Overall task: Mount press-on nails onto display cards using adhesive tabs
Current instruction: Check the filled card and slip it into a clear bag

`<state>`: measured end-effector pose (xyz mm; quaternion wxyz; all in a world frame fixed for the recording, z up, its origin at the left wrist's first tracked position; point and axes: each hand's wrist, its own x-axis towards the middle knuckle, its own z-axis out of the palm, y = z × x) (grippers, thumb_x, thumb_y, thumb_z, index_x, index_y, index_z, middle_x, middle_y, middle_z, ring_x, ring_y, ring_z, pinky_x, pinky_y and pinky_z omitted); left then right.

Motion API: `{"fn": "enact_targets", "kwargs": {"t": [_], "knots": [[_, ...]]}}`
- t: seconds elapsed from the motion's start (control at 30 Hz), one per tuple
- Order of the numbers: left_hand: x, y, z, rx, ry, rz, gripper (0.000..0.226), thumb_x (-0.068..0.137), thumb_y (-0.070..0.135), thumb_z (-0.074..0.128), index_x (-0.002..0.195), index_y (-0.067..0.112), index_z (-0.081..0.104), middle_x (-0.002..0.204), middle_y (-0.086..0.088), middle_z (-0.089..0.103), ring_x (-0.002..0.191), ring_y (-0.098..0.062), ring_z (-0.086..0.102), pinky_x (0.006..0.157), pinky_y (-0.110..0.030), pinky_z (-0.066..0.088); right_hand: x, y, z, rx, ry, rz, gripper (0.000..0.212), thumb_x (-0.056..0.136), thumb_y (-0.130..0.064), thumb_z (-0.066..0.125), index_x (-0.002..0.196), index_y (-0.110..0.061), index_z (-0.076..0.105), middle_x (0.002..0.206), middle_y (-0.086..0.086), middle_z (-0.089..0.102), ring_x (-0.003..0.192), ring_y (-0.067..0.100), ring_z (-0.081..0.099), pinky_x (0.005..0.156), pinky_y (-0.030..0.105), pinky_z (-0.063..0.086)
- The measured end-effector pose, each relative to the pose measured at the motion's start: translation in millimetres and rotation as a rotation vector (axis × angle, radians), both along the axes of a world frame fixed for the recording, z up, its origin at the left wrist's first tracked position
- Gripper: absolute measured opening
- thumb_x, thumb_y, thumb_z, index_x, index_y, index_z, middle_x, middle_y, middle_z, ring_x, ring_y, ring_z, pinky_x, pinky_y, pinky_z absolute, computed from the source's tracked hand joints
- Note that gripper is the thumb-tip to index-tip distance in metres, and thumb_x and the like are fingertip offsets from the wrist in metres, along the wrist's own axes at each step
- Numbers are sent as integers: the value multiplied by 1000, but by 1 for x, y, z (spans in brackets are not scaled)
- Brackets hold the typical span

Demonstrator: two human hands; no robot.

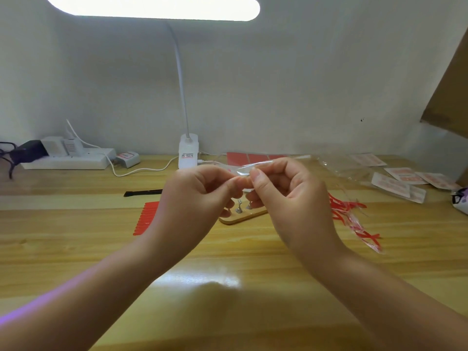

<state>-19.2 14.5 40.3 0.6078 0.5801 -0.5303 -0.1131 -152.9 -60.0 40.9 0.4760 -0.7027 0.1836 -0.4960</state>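
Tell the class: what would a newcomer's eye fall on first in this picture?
Both hands, the left hand and right hand, meet mid-frame, pinching a clear plastic strip above the wooden table. Overhead, a bright lamp glows. A strip of red nails lies left of the hands.

A wooden tabletop (76, 249) stretches toward a plain pale wall (304, 84), and a white clip-on desk lamp (188, 150) stands at the far middle edge, its thin neck curving up to a bright glowing bar overhead. At the far left lies a white power strip (68, 160) with white plugs and a black adapter (27, 150) seated in it, a white cable (141, 171) trailing from it across the wood toward the lamp base. A slim black tool (143, 193) lies flat left of centre, and a brown cardboard panel (450, 92) leans in at the far right.
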Motion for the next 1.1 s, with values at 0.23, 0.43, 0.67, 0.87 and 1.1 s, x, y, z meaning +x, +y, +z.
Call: {"fn": "enact_targets", "kwargs": {"t": [0.23, 0.43, 0.67, 0.87, 1.1], "knots": [[-1, 1, 1, 18, 43, 28, 13, 91, 15, 61, 83, 18, 70, 75, 3, 72, 59, -12, 66, 52, -25, 56, -5, -11, 9, -15, -41, -23, 4, 93, -12, 63, 90, -13, 65, 79, 0, 74, 70, 12, 71, 63, 22, 57], [-9, 3, 4, 36, 69, -16, 16, 82, 33, 64, 84, 21, 74, 75, 3, 73, 60, -11, 68, 51, -24, 55, -1, -4, 2, -50, -21, -7, 2, 87, -10, 70, 89, -12, 68, 75, 0, 73, 70, 13, 72, 63, 29, 59], [-6, 1, 2, 42, 159, -19, 15, 85, 15, 70, 73, 21, 77, 68, -1, 73, 57, -13, 68, 49, -24, 54, 0, -2, -1, -84, 8, 8, 5, 88, -11, 70, 90, -15, 68, 74, -4, 73, 69, 8, 71, 58, 18, 54], [-9, 1, -3, 6, 145, 28, 12, 83, 15, 71, 74, 21, 76, 67, -1, 72, 54, -13, 67, 49, -23, 54, 1, -1, -2, -56, 8, 15, 5, 89, -12, 68, 88, -18, 67, 76, -2, 73, 70, 10, 72, 62, 26, 59], [-10, 0, -4, -1, 127, 115, 14, 76, 16, 67, 63, 18, 72, 59, -2, 69, 49, -12, 64, 47, -20, 52, 1, 4, -4, -74, 22, 18, 7, 87, -11, 70, 88, -17, 68, 76, -4, 73, 68, 7, 71, 59, 18, 54]]}}
